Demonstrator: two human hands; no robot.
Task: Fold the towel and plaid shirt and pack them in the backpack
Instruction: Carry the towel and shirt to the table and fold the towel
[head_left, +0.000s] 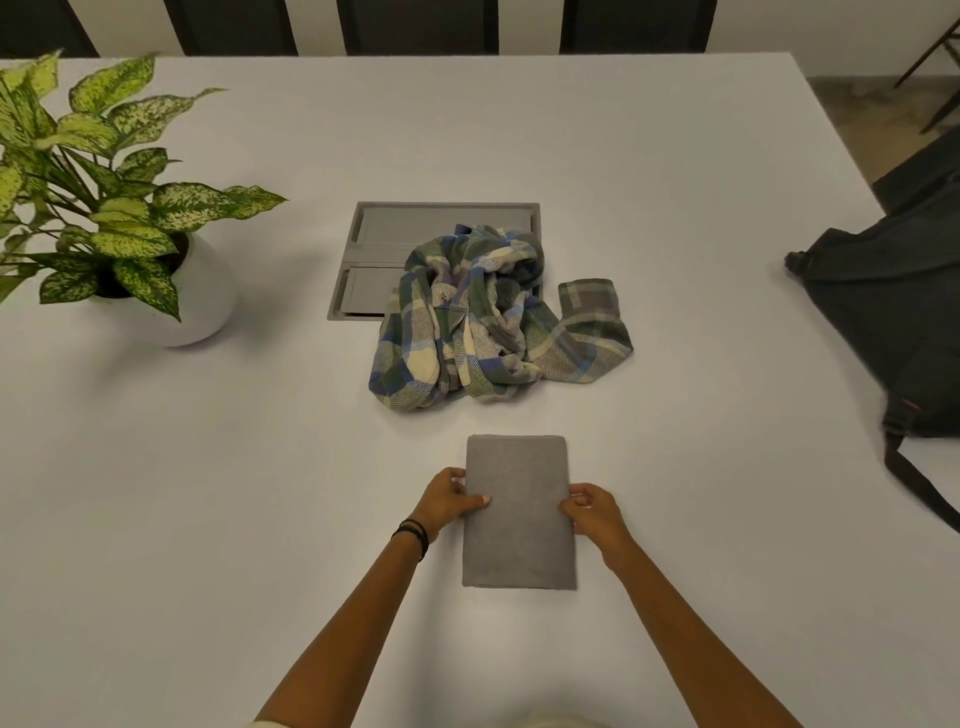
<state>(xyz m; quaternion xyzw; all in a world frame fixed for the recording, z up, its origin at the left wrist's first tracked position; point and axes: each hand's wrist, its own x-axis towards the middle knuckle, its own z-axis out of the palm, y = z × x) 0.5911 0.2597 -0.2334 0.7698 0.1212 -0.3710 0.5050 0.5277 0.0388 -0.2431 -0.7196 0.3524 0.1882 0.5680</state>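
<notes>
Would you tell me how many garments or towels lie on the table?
2. The folded grey towel lies nearest, gripped by the left hand and right hand; the crumpled plaid shirt lies beyond it. None appears hidden.

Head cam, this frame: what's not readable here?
Head view, backpack: cut by the right edge; opening not visible.
Head view, plaid shirt: bunched; its own folds hide the second sleeve.
Head view, towel: top layer hides the fold count; left hand and right hand grip its sides, fingertips hidden beneath.
Head view, grey hatch: plaid shirt covers its near right corner.
</notes>
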